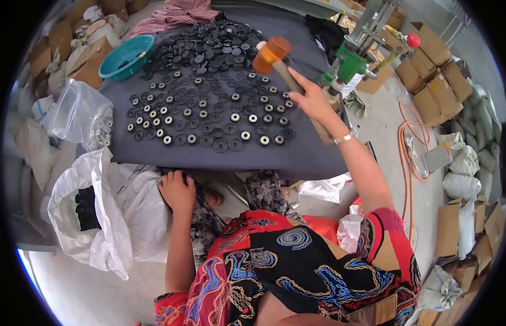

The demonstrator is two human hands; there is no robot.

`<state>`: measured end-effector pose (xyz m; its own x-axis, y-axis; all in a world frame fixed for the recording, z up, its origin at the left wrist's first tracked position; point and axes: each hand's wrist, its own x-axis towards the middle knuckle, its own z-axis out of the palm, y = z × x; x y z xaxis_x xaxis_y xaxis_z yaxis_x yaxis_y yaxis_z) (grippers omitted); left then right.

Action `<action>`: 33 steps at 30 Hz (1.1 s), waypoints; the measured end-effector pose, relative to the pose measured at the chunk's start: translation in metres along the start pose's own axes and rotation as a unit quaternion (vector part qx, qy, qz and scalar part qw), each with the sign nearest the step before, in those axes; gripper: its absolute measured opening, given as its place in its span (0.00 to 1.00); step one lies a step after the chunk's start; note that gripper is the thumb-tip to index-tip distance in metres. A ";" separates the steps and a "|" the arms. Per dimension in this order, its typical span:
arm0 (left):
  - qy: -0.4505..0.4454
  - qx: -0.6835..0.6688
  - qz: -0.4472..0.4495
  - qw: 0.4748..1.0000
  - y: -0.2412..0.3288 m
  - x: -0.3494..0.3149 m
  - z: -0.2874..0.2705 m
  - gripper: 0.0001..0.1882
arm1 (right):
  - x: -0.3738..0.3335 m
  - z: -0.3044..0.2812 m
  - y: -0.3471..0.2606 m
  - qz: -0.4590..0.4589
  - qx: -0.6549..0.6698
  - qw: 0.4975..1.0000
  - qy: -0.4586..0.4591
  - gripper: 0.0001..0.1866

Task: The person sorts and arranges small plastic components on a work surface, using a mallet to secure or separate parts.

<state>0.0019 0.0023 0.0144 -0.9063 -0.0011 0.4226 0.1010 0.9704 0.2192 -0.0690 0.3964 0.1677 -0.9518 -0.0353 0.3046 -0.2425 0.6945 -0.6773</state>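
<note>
My right hand (313,100) is closed round the wooden handle of a mallet (288,79). The mallet's orange head (272,53) is raised over the right part of the table, slightly blurred. Below and left of it, black plastic discs (220,145) lie spread out on dark cloth, and many of them carry a shiny metal bearing (245,136) in the middle. My left hand (178,190) lies flat on my left knee beside the table's front edge, fingers stretched out, holding nothing.
A heap of black discs (209,46) covers the table's far side, with a teal basin (127,57) at its left. Clear bag of bearings (100,127) hangs at the left edge; a white sack (82,212) stands below. A green press (351,60) stands at the right.
</note>
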 end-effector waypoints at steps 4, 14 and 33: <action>0.023 0.001 -0.025 0.999 -0.004 0.005 0.005 0.08 | 0.049 0.027 0.002 0.036 -0.072 0.997 -0.005 0.37; 0.006 -0.004 -0.025 1.000 -0.008 0.011 0.008 0.08 | 0.044 0.031 0.008 0.069 -0.079 0.994 -0.017 0.37; 0.018 -0.036 -0.012 0.999 -0.011 0.010 0.010 0.09 | -0.027 0.017 0.012 0.148 -0.131 0.980 -0.035 0.35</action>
<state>-0.0120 -0.0060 0.0072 -0.8940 -0.0334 0.4469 0.1099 0.9504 0.2909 -0.0497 0.3937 0.1403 -0.9859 0.1527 0.0681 0.0937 0.8420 -0.5313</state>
